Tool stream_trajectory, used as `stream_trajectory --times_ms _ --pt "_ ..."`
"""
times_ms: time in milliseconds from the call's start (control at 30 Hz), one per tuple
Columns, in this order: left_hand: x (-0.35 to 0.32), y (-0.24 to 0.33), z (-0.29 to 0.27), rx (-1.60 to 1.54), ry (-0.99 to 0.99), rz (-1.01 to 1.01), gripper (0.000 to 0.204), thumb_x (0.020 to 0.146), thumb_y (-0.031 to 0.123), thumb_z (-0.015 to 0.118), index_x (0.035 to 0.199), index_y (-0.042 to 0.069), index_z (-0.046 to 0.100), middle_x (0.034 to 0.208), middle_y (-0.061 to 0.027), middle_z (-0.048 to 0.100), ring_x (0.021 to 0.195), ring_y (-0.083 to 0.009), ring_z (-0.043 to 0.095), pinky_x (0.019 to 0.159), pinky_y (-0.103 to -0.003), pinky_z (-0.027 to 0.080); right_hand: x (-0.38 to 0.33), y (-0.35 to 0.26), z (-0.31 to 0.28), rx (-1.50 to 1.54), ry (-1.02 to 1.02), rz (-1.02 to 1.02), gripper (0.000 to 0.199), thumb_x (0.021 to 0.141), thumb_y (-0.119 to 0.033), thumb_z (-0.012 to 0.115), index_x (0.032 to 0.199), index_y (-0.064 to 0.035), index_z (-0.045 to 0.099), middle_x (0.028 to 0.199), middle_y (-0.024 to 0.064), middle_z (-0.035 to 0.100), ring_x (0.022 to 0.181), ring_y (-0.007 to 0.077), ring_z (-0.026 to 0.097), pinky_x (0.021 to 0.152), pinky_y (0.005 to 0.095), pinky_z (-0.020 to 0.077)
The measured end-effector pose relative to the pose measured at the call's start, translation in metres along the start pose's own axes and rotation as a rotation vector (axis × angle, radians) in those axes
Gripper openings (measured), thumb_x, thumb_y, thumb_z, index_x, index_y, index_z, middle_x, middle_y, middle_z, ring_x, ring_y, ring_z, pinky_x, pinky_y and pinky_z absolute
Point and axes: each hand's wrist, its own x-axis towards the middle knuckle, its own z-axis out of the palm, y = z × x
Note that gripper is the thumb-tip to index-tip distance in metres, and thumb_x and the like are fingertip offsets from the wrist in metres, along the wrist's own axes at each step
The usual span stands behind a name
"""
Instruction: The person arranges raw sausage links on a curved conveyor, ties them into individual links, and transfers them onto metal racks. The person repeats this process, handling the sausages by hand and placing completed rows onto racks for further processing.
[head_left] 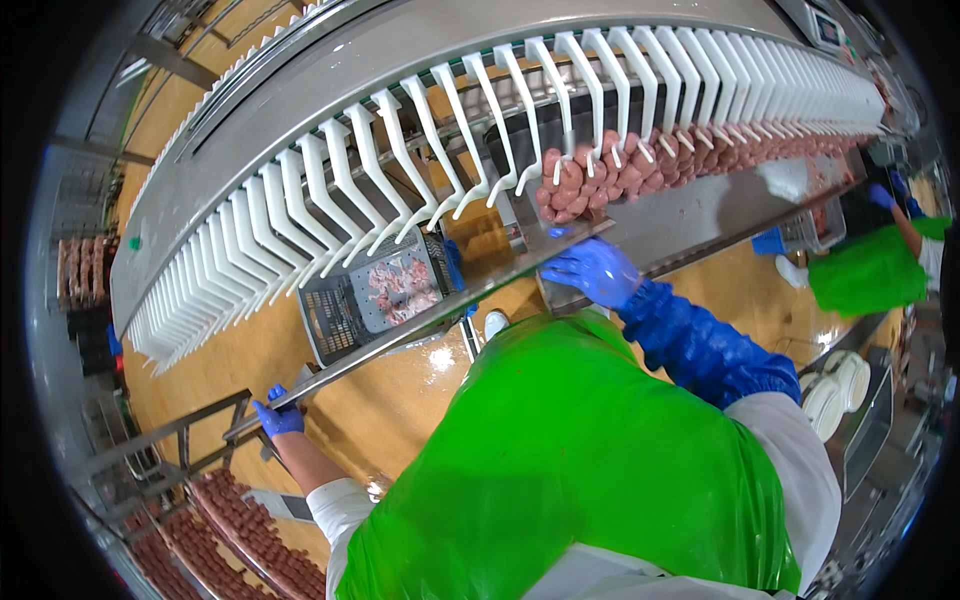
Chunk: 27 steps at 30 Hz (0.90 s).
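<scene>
Sausages [600, 175], too many to count, hang bunched from white hooks [420, 150] above one steel ledge [690, 225]. Right hand [592, 270] lies on it, fingers spread; left hand [278, 415] grips one rail [200, 415], fingers curled.

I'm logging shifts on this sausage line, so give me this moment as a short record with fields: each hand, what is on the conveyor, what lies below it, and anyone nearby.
left hand: blue glove, gripping a metal rail at the line's edge
right hand: blue glove and sleeve, resting on the steel ledge below the sausages
conveyor: white hooks in a long curved row; pink sausages hang from those on the right
below: grey crate holding meat scraps
clothing: green apron
nearby: another person's green apron, far right
</scene>
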Motion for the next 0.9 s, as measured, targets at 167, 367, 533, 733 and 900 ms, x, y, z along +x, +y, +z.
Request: stream_trajectory --times_ms 167,367,533,733,900 --pt "0.070 0.038 0.024 -0.035 -0.095 0.004 0.058 0.092 0.054 0.048 0.098 -0.004 0.054 0.093 -0.0161 0.063 0.091 -0.0303 0.061 0.086 -0.040 0.053 0.078 0.042 -0.016 -0.222 -0.036 -0.084 0.036 0.096 -0.018 0.034 0.124 0.0045 0.041 0.122 0.0238 0.052 0.121 0.0388 0.049 0.107 0.0486 0.0377" --pt "0.097 0.023 0.060 -0.076 -0.270 -0.074 0.064 0.093 0.053 0.046 0.102 -0.009 0.054 0.096 -0.0203 0.063 0.097 -0.0329 0.060 0.093 -0.042 0.050 0.098 0.027 -0.006 -0.322 0.144 -0.152 0.029 0.095 -0.014 0.034 0.116 0.0031 0.044 0.122 0.0223 0.052 0.119 0.0387 0.049 0.108 0.0463 0.0368" --pt "0.064 -0.027 0.110 -0.045 -0.498 -0.186 0.064 0.093 0.056 0.043 0.092 -0.006 0.057 0.091 -0.0160 0.064 0.094 -0.0314 0.059 0.093 -0.042 0.048 0.078 0.009 -0.003 -0.243 0.203 -0.195 0.026 0.098 -0.021 0.034 0.115 -0.0036 0.043 0.125 0.0224 0.049 0.123 0.0394 0.045 0.108 0.0498 0.0346" --pt "0.020 -0.078 0.163 -0.039 -0.678 -0.259 0.062 0.093 0.057 0.042 0.090 -0.002 0.059 0.087 -0.0118 0.064 0.091 -0.0298 0.060 0.091 -0.040 0.049 0.087 0.006 0.024 0.057 0.370 -0.100 0.032 0.102 -0.028 0.029 0.121 -0.0048 0.039 0.131 0.0246 0.042 0.125 0.0419 0.042 0.106 0.0536 0.0353" --pt "-0.023 -0.095 0.209 0.019 -0.565 -0.247 0.047 0.098 0.044 0.040 0.092 0.003 0.063 0.088 -0.0128 0.066 0.083 -0.0260 0.062 0.077 -0.039 0.054 0.087 0.007 0.019 0.086 0.329 -0.048 0.043 0.100 -0.039 0.036 0.132 -0.0096 0.036 0.138 0.0210 0.037 0.126 0.0409 0.042 0.102 0.0525 0.0399"
